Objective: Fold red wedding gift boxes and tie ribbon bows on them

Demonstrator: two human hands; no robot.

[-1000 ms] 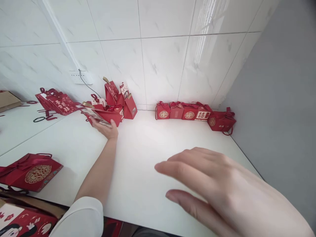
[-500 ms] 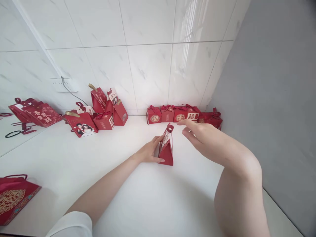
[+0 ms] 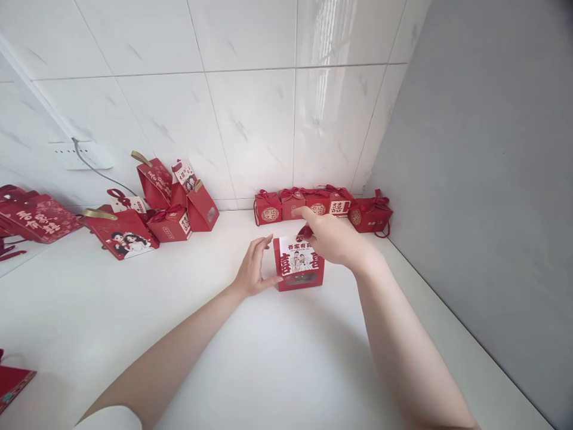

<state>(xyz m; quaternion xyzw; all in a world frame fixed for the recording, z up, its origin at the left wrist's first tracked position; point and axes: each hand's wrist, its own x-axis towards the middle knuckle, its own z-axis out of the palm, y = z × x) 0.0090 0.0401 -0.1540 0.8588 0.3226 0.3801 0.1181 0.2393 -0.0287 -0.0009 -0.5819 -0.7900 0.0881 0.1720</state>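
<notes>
A small red gift box [image 3: 298, 270] with a white picture panel stands upright on the white table [image 3: 250, 358], its front turned toward me. My left hand [image 3: 253, 269] rests against the box's left side, fingers spread, thumb at the lower corner. My right hand [image 3: 332, 239] reaches over the box's top right and pinches the red ribbon handle there. Behind them a row of several small red boxes [image 3: 322, 206] lines the tiled wall.
A cluster of red gift bags and boxes [image 3: 165, 203] sits at the back left under a wall socket [image 3: 71, 155] with a cable. More red bags [image 3: 36, 218] lie at the far left. A grey wall [image 3: 483, 179] bounds the table on the right.
The box has been turned from edge-on to face me and shifted slightly nearer. My right hand moved down onto its top ribbon. The view shifted right.
</notes>
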